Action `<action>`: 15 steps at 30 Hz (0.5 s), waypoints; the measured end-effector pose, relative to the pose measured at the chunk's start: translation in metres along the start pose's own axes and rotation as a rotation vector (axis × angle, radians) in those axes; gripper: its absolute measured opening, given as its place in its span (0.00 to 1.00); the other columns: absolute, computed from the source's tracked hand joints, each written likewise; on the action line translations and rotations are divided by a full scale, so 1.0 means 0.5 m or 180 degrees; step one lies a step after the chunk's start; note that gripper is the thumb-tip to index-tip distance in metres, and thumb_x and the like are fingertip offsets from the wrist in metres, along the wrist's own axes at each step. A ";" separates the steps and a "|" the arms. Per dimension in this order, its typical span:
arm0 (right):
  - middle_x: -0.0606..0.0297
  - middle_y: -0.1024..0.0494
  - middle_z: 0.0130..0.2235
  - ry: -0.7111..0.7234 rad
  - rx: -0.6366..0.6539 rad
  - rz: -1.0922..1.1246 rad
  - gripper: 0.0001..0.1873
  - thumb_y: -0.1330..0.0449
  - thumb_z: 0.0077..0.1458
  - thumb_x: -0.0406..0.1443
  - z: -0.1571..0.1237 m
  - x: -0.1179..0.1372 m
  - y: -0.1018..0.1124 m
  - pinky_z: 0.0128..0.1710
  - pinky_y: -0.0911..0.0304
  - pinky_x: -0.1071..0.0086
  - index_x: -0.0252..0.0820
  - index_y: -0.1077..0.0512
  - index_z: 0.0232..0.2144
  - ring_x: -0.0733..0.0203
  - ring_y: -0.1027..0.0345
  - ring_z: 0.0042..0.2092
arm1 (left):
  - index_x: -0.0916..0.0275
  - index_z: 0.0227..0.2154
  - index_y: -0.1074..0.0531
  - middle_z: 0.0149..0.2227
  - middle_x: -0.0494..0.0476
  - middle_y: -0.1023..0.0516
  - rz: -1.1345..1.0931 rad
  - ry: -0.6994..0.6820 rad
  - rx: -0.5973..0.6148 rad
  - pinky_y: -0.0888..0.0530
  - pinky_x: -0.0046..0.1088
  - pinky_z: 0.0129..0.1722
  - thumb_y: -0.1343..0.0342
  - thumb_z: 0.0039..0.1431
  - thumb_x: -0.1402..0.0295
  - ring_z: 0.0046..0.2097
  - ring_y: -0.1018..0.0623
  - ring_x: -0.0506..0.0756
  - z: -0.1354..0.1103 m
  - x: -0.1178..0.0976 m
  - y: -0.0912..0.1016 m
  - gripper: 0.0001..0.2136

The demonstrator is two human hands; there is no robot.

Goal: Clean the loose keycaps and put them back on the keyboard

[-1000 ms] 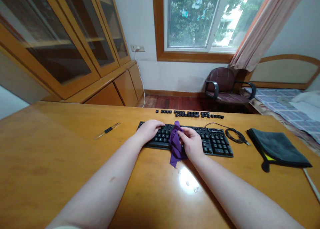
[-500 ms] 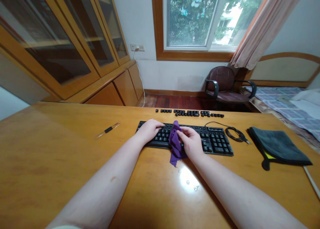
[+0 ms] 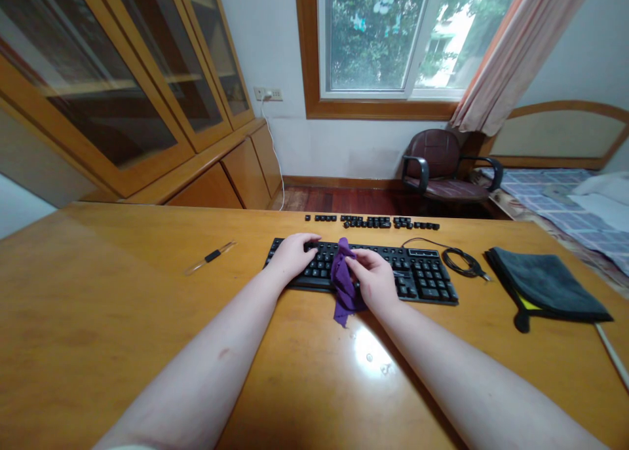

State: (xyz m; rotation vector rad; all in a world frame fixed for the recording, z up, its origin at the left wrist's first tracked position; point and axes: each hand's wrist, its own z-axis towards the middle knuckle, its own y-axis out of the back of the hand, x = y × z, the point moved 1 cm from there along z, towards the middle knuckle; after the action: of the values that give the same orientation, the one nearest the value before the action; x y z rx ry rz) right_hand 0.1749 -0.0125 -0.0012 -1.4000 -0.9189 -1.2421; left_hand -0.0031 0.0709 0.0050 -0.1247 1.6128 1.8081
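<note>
A black keyboard (image 3: 426, 283) lies on the wooden desk, with some keycaps off its upper rows. My left hand (image 3: 293, 259) rests over its left end, thumb and index finger apart, nothing seen in it; the other fingers are partly hidden. Between the thumb and fingers of my right hand (image 3: 376, 278) is a crumpled purple cloth (image 3: 343, 281). The cloth touches the middle of the keyboard and hangs over its front edge onto the desk. My right palm hides some of the keys beneath it.
Several loose black keycaps (image 3: 378, 223) stand in rows along the desk's far edge. A coiled cable (image 3: 462, 264) and a folded grey cloth (image 3: 550, 286) lie on the right. On the left is a thin clear tool with a black grip (image 3: 213, 256). A chair (image 3: 435, 165) stands beyond.
My left thumb and index finger have spread a little further apart over the keys. The right hand and purple cloth have hardly moved; the view has shifted slightly.
</note>
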 end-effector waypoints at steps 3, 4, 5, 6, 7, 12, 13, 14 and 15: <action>0.64 0.22 0.29 0.0014 0.0001 -0.0029 0.13 0.35 0.42 0.41 0.000 -0.003 0.001 0.21 0.37 0.72 0.41 0.26 0.31 0.64 0.32 0.25 | 0.59 0.44 0.26 0.47 0.58 0.24 0.0035 0.0269 -0.0050 0.33 0.37 0.53 0.44 0.50 0.66 0.50 0.27 0.60 0.004 0.009 -0.002 0.17; 0.63 0.21 0.30 0.0018 0.0002 -0.0045 0.13 0.35 0.42 0.41 0.000 -0.004 0.001 0.21 0.37 0.72 0.41 0.25 0.31 0.64 0.32 0.26 | 0.59 0.46 0.27 0.48 0.58 0.24 -0.0034 0.0358 0.0027 0.34 0.37 0.54 0.44 0.50 0.65 0.51 0.27 0.60 0.006 0.012 -0.003 0.18; 0.63 0.21 0.30 0.0020 0.0007 -0.0064 0.13 0.36 0.42 0.41 0.000 -0.005 0.001 0.22 0.37 0.72 0.41 0.25 0.31 0.63 0.32 0.26 | 0.58 0.47 0.28 0.49 0.57 0.25 -0.0138 0.0437 0.0122 0.34 0.37 0.54 0.44 0.50 0.65 0.52 0.28 0.59 0.008 0.015 -0.005 0.19; 0.63 0.21 0.30 0.0021 0.0012 -0.0083 0.13 0.36 0.42 0.41 -0.001 -0.006 0.000 0.22 0.37 0.72 0.41 0.25 0.31 0.63 0.31 0.26 | 0.58 0.48 0.29 0.50 0.57 0.26 -0.0251 0.0498 0.0217 0.34 0.36 0.54 0.44 0.50 0.66 0.52 0.28 0.59 0.011 0.018 -0.007 0.19; 0.63 0.21 0.30 0.0019 0.0017 -0.0099 0.13 0.35 0.42 0.41 -0.001 -0.007 0.000 0.22 0.37 0.71 0.41 0.25 0.31 0.63 0.31 0.26 | 0.58 0.48 0.29 0.50 0.56 0.26 -0.0347 0.0538 0.0293 0.34 0.35 0.54 0.44 0.50 0.67 0.52 0.27 0.58 0.014 0.020 -0.009 0.20; 0.64 0.22 0.28 0.0014 0.0015 -0.0119 0.13 0.35 0.41 0.41 -0.004 -0.006 -0.004 0.22 0.38 0.71 0.41 0.25 0.30 0.64 0.33 0.24 | 0.57 0.49 0.30 0.47 0.54 0.23 -0.0419 0.0704 0.0425 0.33 0.32 0.52 0.45 0.46 0.72 0.50 0.26 0.57 0.027 0.026 -0.018 0.23; 0.65 0.22 0.28 0.0025 0.0029 -0.0117 0.12 0.35 0.41 0.41 -0.005 -0.005 -0.005 0.22 0.38 0.71 0.41 0.25 0.30 0.64 0.33 0.24 | 0.56 0.49 0.30 0.47 0.54 0.23 -0.0365 0.0731 0.0433 0.33 0.32 0.52 0.45 0.46 0.72 0.50 0.26 0.57 0.029 0.027 -0.019 0.24; 0.65 0.22 0.28 0.0041 0.0047 -0.0121 0.12 0.35 0.42 0.41 -0.005 -0.005 -0.006 0.22 0.38 0.72 0.41 0.25 0.30 0.65 0.33 0.24 | 0.55 0.50 0.30 0.47 0.53 0.24 -0.0298 0.0744 0.0432 0.33 0.32 0.52 0.45 0.45 0.73 0.50 0.26 0.57 0.030 0.027 -0.019 0.25; 0.65 0.22 0.28 0.0055 0.0061 -0.0132 0.12 0.35 0.42 0.40 -0.005 -0.005 -0.006 0.22 0.38 0.72 0.41 0.25 0.30 0.65 0.33 0.24 | 0.54 0.50 0.30 0.48 0.52 0.24 -0.0224 0.0744 0.0419 0.33 0.32 0.52 0.45 0.45 0.73 0.50 0.26 0.58 0.030 0.028 -0.019 0.25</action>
State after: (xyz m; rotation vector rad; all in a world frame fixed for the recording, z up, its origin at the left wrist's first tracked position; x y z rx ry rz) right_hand 0.1708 -0.0143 -0.0031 -1.3592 -0.9498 -1.2713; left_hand -0.0028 0.0902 -0.0066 -0.3391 1.8605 1.6778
